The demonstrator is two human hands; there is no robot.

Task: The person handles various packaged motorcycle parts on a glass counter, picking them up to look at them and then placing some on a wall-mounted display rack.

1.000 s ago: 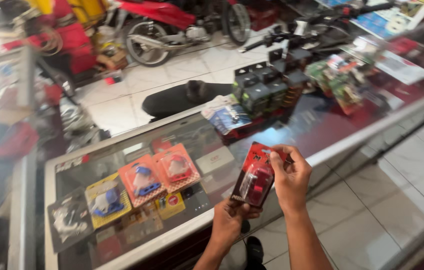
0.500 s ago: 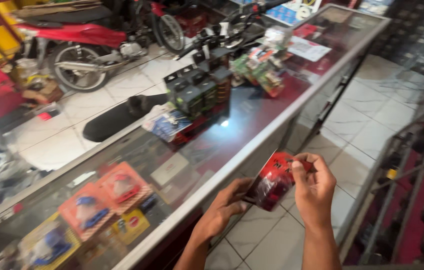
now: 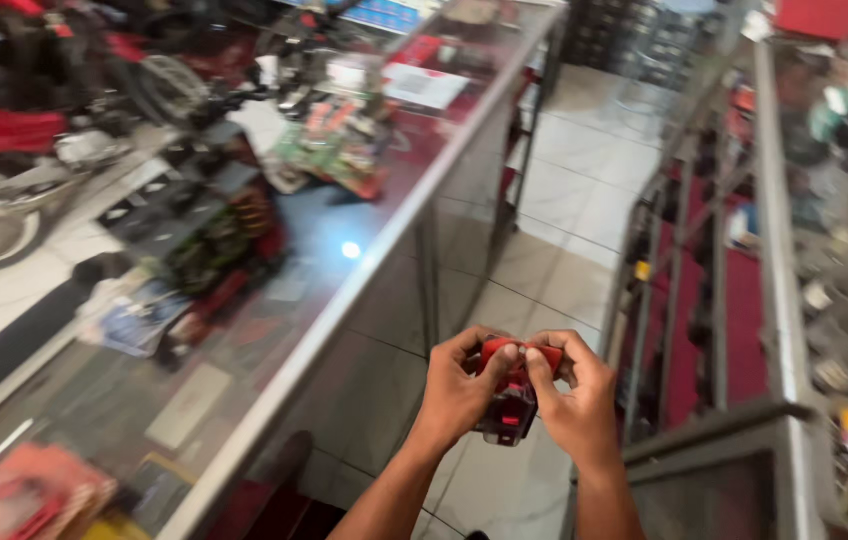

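Note:
Both of my hands grip a small red and black blister pack (image 3: pixel 511 400) low in the middle of the view, over the tiled floor. My left hand (image 3: pixel 459 395) pinches its left side with thumb and fingers on the red top edge. My right hand (image 3: pixel 576 400) clasps the right side, fingers curled over the same red edge. The pack hangs between the glass counter (image 3: pixel 344 250) on my left and a shelving rack on my right.
The glass counter holds stacked black boxes (image 3: pixel 214 230), green and red packs (image 3: pixel 339 145) and papers. Red packs (image 3: pixel 24 495) lie at its near end. A metal rack (image 3: pixel 734 300) with red shelves stands to the right. A motorbike (image 3: pixel 4 170) is parked beyond the counter.
The view has swung to the right, from the counter toward the aisle. My hands carried the pack off the counter's edge and now both clasp its top.

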